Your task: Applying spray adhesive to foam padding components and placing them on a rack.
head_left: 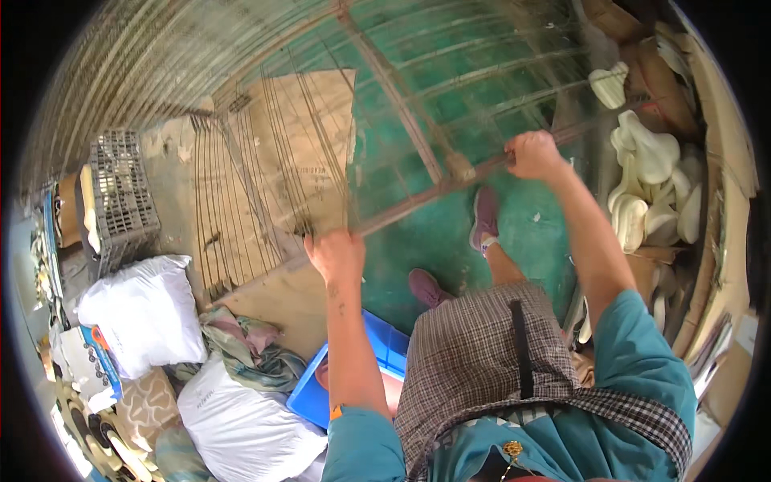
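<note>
Here, left hand (336, 254) and right hand (532, 154) each clench the rough wooden bar (438, 191) of a slatted frame.

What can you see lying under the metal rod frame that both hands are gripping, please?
Under the metal rod frame lie green floor and flattened brown cardboard, seen through the bars. The left hand and right hand grip its lower bar. What the cardboard covers is hidden.

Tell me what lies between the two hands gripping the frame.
In the head view, only the wooden bar of the frame spans from the left hand to the right hand; green floor shows beneath.
</note>
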Available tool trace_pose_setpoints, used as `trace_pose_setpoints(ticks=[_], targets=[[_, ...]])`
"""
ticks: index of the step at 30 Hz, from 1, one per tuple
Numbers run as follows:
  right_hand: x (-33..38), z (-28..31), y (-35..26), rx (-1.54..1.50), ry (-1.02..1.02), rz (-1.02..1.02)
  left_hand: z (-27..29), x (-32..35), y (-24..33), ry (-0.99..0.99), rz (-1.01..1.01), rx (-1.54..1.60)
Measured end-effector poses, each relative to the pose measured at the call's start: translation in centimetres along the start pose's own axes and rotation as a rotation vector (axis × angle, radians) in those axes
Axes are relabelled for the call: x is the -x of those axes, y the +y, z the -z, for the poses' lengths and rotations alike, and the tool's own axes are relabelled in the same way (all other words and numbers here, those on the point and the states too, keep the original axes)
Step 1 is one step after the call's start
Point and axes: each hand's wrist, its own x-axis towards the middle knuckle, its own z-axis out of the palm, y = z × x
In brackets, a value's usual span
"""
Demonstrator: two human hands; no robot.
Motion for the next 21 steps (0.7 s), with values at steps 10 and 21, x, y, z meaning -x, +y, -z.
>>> trace_pose_setpoints(ticks=[10,21], targets=[[13.0,6.0,-6.4,-0.19,-0.137,-0.117,6.8,9.6,-3.8,-0.015,0.022,0.004],[23.0,21.8,-7.9,-0.267,0.803,-0.149,23.7,10.5,-7.0,0.677,0.06,0.073]])
